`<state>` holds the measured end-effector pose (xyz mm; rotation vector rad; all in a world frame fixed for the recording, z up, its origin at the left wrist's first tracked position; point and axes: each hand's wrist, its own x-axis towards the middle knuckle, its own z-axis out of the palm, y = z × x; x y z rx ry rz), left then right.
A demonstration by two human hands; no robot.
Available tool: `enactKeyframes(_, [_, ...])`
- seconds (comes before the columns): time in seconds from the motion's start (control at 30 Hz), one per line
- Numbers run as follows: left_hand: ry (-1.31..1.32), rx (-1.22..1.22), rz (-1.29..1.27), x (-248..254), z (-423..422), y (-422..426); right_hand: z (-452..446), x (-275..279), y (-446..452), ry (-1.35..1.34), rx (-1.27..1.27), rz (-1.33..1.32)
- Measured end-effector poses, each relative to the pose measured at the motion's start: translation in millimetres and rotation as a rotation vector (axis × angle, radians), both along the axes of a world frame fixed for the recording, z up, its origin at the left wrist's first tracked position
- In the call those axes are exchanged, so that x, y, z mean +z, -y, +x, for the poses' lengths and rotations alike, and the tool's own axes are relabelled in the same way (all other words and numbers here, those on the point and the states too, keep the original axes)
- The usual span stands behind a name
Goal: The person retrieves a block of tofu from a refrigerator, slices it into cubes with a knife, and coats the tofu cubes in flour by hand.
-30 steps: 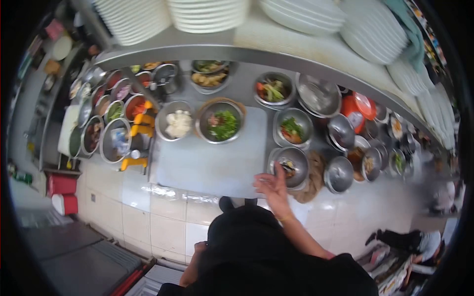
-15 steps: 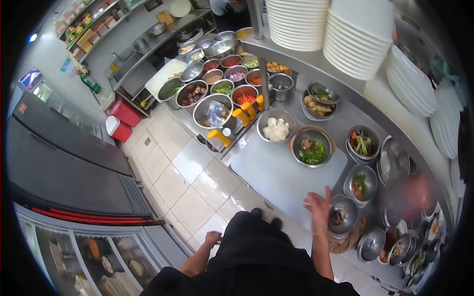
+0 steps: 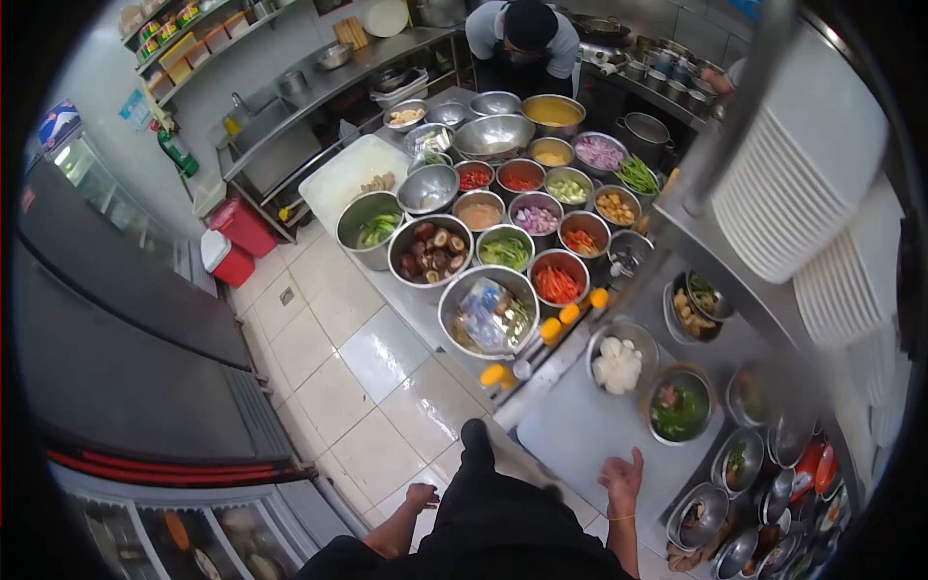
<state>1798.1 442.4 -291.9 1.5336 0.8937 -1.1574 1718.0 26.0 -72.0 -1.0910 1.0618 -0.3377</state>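
swung left, the view now puts ingredient tubs (image 3: pixel 418 281) ahead — right hand (image 3: pixel 621 481) empty, fingers apart, near the pale board (image 3: pixel 578 430), bowl of greens (image 3: pixel 700 384) at its far edge — left hand (image 3: pixel 421 497) grip unclear.

I can make out no words, numbers or brand anywhere; the blue-and-white notice (image 3: pixel 136 110) on the wall, the blue sign panel (image 3: pixel 59 126) atop the glass-door fridge (image 3: pixel 85 159) and the labels on my shelf jars (image 3: pixel 155 56), all upper left, are too small to read.
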Motion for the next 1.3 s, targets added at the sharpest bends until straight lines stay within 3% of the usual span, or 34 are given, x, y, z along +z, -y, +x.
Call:
enactKeyframes(0.07, [0.111, -0.018, 0.077, 23.2, 51.3, 13.2, 10.1, -10.2, -9.6, -0.198, 0.041, -0.186])
enactKeyframes(0.1, [0.121, -0.008, 0.043, 27.3, 79.2, 14.7, 2.2, -42.1, -10.0, -0.197, 0.031, -0.361])
enactKeyframes(0.17, [0.188, -0.118, -0.009, 21.5, 123.2, 9.2, 6.2, -48.8, -13.5, -0.235, -0.036, -0.401])
enactKeyframes(0.37, [0.153, -0.101, 0.021, 3.7, 211.6, 2.4, 31.7, -39.5, -31.2, -0.428, -0.210, -0.511])
enactKeyframes(0.43, [0.149, -0.150, 0.046, -4.4, 227.6, 0.6, 30.0, -47.7, -31.8, -0.610, -0.147, -0.864])
enactKeyframes(0.5, [0.340, -0.472, -0.100, -13.5, 233.5, -8.7, 34.3, -44.4, -31.1, -0.626, -0.181, -0.858])
enactKeyframes(0.53, [0.341, -0.488, -0.108, -15.7, 238.8, -5.2, 36.2, -42.5, -29.7, -0.632, -0.197, -0.852])
enactKeyframes(0.6, [0.008, -0.360, 0.000, -0.6, 248.4, 10.4, 38.1, -39.0, -26.7, -0.641, -0.222, -0.811])
enactKeyframes(0.63, [0.011, -0.386, -0.007, -8.3, 251.5, 9.4, 37.3, -36.7, -26.8, -0.644, -0.233, -0.768])
enactKeyframes(0.7, [-0.001, -0.696, -0.163, -15.7, 259.8, 8.6, 41.3, -28.9, -27.2, -0.642, -0.268, -0.727])
enactKeyframes(0.73, [-0.025, -0.506, -0.047, -15.8, 260.2, 18.2, 43.6, -25.3, -26.6, -0.626, -0.272, -0.689])
enactKeyframes(0.8, [-0.064, -0.391, -0.067, -16.3, 271.6, 25.0, 45.4, -22.3, -26.4, -0.650, -0.294, -0.670])
enactKeyframes(0.9, [-0.067, -0.426, -0.191, -21.3, 288.6, 29.3, 43.9, -23.2, -24.8, -0.677, -0.294, -0.661])
enactKeyframes(1.0, [-0.007, -0.484, -0.074, -2.5, 300.4, 41.6, 45.3, -24.2, -26.7, -0.706, -0.291, -0.670])
enactKeyframes(1.03, [-0.009, -0.560, -0.066, -8.5, 305.4, 38.0, 45.9, -33.3, -25.0, -0.749, -0.291, -0.668])
enactKeyframes(1.1, [0.233, -0.885, -0.212, -53.5, 313.8, 11.1, 40.7, -47.7, -25.2, -0.825, -0.262, -0.765])
enactKeyframes(1.13, [-0.013, -0.607, -0.070, 7.5, 313.2, 37.5, 45.3, -59.0, -27.1, -0.879, -0.395, -0.876])
enactKeyframes(1.23, [-0.019, -0.617, -0.107, 12.3, 314.0, 33.2, 52.8, -46.7, -34.8, -0.893, -0.427, -0.877])
enactKeyframes(1.3, [-0.029, -0.664, -0.109, 9.5, 311.6, 35.6, 62.9, -3.8, -33.7, -0.884, -0.380, -0.564])
